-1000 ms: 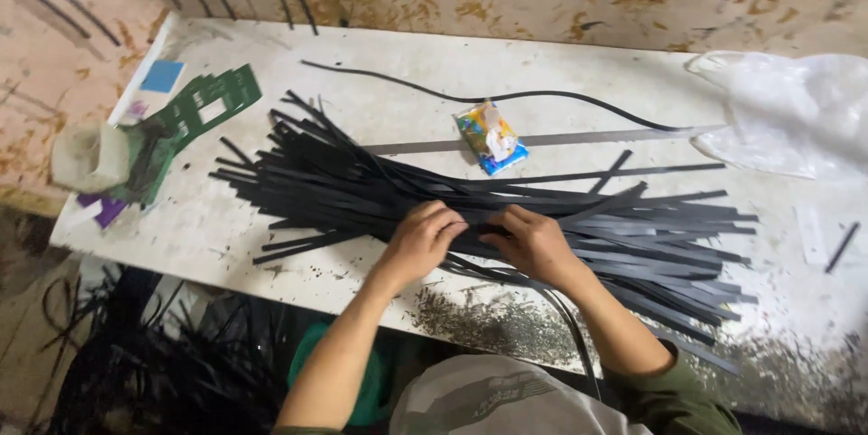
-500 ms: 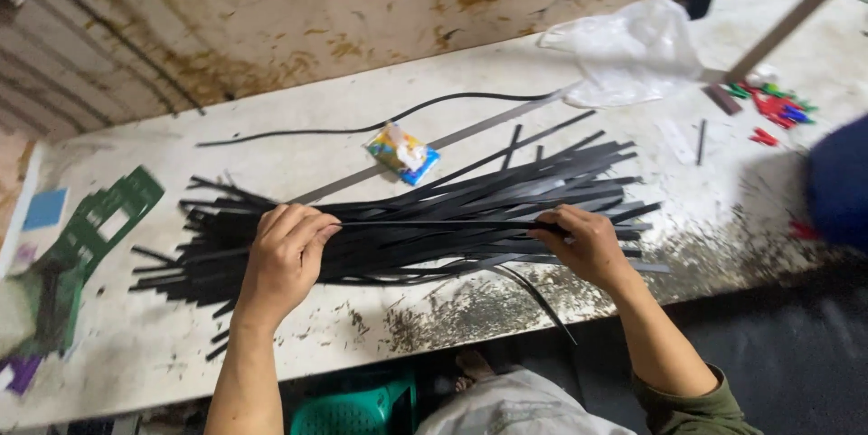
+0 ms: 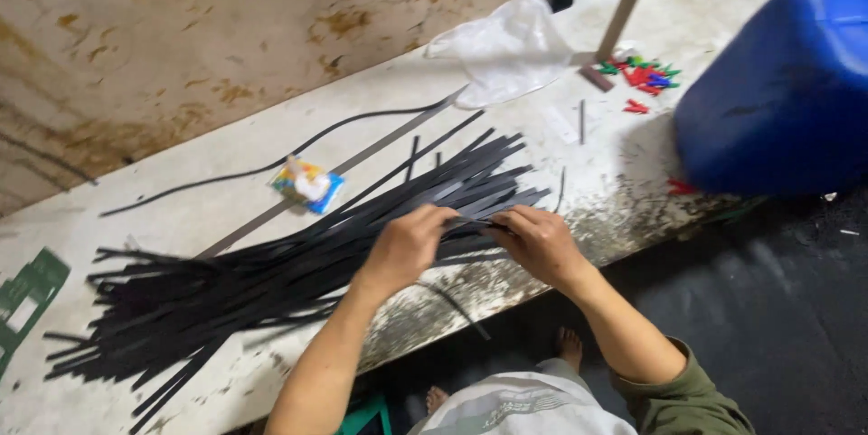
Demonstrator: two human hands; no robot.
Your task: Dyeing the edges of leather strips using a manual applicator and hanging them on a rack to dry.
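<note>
Black strips: one big bundle, too many to count, across the table from lower left to centre. Since a second ago the view swung right; hands moved toward the bundle's right end. Left hand and right hand, both grips clamped on strips. One blue drum upper right, one white bag, one snack packet.

small packet | flat, blue-yellow-white | on bench behind black strips

Head view, steeply down, near workbench
</note>
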